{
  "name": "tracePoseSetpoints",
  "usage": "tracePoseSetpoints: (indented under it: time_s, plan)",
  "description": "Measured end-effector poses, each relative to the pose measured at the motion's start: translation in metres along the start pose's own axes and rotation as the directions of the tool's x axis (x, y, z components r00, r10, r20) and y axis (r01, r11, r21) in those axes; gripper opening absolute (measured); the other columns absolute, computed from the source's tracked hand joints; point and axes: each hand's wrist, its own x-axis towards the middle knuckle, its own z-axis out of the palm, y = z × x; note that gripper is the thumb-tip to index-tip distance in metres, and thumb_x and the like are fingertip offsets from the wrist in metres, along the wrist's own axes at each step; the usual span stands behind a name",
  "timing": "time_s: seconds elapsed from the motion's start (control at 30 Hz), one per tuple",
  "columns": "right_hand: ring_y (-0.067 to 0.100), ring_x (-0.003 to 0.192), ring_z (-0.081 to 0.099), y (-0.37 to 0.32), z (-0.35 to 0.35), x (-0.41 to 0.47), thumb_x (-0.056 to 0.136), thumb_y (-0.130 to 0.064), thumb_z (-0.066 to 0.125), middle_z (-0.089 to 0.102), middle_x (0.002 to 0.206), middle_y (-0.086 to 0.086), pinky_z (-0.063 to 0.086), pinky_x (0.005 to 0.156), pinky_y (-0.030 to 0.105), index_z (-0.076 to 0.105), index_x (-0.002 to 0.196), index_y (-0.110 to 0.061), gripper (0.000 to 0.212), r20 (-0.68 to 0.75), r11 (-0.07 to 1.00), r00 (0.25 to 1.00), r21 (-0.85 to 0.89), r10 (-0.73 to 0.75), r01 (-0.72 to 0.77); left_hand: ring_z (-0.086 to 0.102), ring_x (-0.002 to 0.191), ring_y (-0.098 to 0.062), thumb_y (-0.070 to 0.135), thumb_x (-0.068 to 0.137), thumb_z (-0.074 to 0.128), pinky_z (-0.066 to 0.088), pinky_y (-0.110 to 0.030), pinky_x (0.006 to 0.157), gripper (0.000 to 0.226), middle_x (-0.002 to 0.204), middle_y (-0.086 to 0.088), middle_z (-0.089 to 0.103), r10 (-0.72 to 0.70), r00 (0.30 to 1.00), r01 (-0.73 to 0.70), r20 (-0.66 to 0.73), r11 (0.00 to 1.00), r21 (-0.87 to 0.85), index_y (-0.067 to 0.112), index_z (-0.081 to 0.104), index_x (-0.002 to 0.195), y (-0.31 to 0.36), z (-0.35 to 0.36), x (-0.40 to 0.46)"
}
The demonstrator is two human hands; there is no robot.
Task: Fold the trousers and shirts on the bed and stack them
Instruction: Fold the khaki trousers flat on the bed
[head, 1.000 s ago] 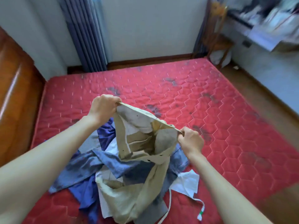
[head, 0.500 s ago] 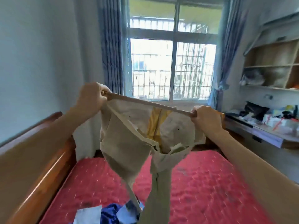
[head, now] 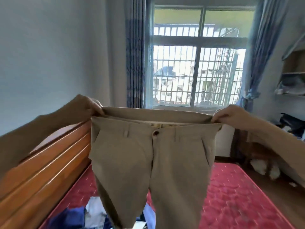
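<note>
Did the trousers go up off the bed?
Yes. The trousers rose: a second ago their legs lay on the clothes pile; now both hands hold the waistband up before the window.

Bed: open right, blocked left
Headboard (head: 46,166) walls the bed's (head: 231,195) left edge; clothes pile (head: 79,217) fills the near-left corner.
</note>
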Motion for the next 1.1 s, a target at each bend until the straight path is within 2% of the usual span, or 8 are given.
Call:
tracePoseSetpoints:
  time_s: [0.17, 0.27, 0.37, 0.5, 0.67, 0.87, 0.97, 1.1]
  plan:
    - [0.005, 0.082, 0.07, -0.018, -0.035, -0.003, 0.089, 0.007, 0.057, 0.074, 0.084, -0.017, 0.053, 0.083, 0.023, 0.074, 0.089, -0.034, 0.044, 0.199, 0.997, 0.977, 0.023, -0.074, 0.071, 0.061, 0.09, -0.004, -0.015, 0.091, 0.05, 0.045, -0.014, 0.077, 0.046, 0.092, 0.007, 0.065, -0.095, 0.961, 0.091, 0.261, 0.995, 0.028, 0.022, 0.077, 0.093, 0.019, -0.027, 0.001]
    - [0.008, 0.097, 0.069, -0.023, -0.039, -0.02, 0.087, -0.033, 0.066, 0.074, 0.104, -0.009, 0.052, 0.087, 0.019, 0.075, 0.102, -0.038, 0.018, 0.357, 0.951, 0.927, 0.31, -0.112, -0.004, 0.06, 0.101, -0.001, 0.016, 0.098, 0.051, 0.047, -0.015, 0.08, 0.024, 0.103, 0.018, 0.065, -0.214, 0.913, 0.281, 0.349, 0.947, -0.154, 0.025, 0.072, 0.107, 0.025, -0.037, -0.017]
    - [0.003, 0.082, 0.07, -0.023, -0.038, -0.033, 0.055, -0.063, 0.082, 0.076, 0.089, -0.01, 0.048, 0.073, 0.006, 0.069, 0.102, -0.052, 0.05, 0.4, 0.97, 0.911, 0.243, -0.099, -0.001, 0.063, 0.092, -0.001, 0.028, 0.077, 0.078, 0.05, -0.013, 0.071, 0.029, 0.098, 0.017, 0.067, -0.208, 0.919, 0.277, 0.335, 0.945, -0.173, 0.023, 0.069, 0.105, 0.03, -0.042, -0.035]
    - [0.025, 0.07, 0.065, -0.026, -0.033, -0.026, 0.061, -0.057, 0.081, 0.073, 0.072, 0.002, 0.045, 0.072, 0.019, 0.077, 0.076, -0.035, 0.027, 0.32, 0.988, 0.941, 0.141, -0.111, 0.068, 0.06, 0.075, -0.016, 0.001, 0.072, 0.076, 0.046, -0.021, 0.068, 0.013, 0.079, -0.012, 0.066, -0.162, 0.968, 0.189, 0.191, 0.973, -0.133, 0.012, 0.073, 0.079, 0.033, -0.041, -0.041]
    - [0.007, 0.068, 0.063, -0.036, -0.05, -0.016, 0.068, -0.033, 0.075, 0.07, 0.074, 0.008, 0.049, 0.067, 0.012, 0.071, 0.076, -0.013, 0.022, 0.097, 0.904, 0.988, 0.421, -0.123, 0.071, 0.059, 0.069, -0.009, 0.008, 0.075, 0.072, 0.048, -0.027, 0.068, 0.021, 0.07, -0.004, 0.066, -0.176, 0.984, 0.165, -0.039, 0.965, -0.206, 0.025, 0.065, 0.064, 0.015, -0.065, -0.035]
    - [0.011, 0.064, 0.067, -0.046, -0.05, 0.012, 0.076, -0.016, 0.07, 0.073, 0.078, 0.003, 0.056, 0.056, 0.022, 0.069, 0.084, -0.022, 0.01, -0.305, 0.7, 0.949, 0.695, 0.085, 0.161, 0.062, 0.066, -0.001, 0.015, 0.08, 0.069, 0.05, -0.015, 0.058, 0.009, 0.078, 0.006, 0.073, -0.248, 0.889, 0.025, -0.384, 0.866, -0.5, 0.022, 0.064, 0.081, -0.007, -0.067, -0.003]
    - [0.018, 0.064, 0.068, -0.032, 0.0, 0.034, 0.081, -0.003, 0.071, 0.074, 0.085, 0.014, 0.057, 0.054, 0.025, 0.068, 0.095, -0.017, 0.02, -0.275, 0.719, 0.913, 0.694, 0.301, -0.028, 0.067, 0.089, -0.012, 0.015, 0.084, 0.072, 0.052, -0.031, 0.081, 0.031, 0.098, -0.001, 0.074, -0.427, 0.854, 0.257, -0.297, 0.843, -0.473, 0.029, 0.063, 0.11, -0.038, -0.02, 0.006]
    - [0.03, 0.075, 0.067, -0.011, 0.102, 0.043, 0.078, 0.003, 0.069, 0.072, 0.084, 0.021, 0.058, 0.077, 0.046, 0.076, 0.088, -0.001, 0.012, -0.072, 0.72, 0.788, 0.465, 0.611, -0.515, 0.068, 0.092, -0.024, 0.012, 0.084, 0.069, 0.043, -0.024, 0.071, 0.006, 0.088, -0.006, 0.074, -0.64, 0.761, 0.626, -0.106, 0.768, -0.138, 0.015, 0.074, 0.082, -0.053, 0.08, -0.003]
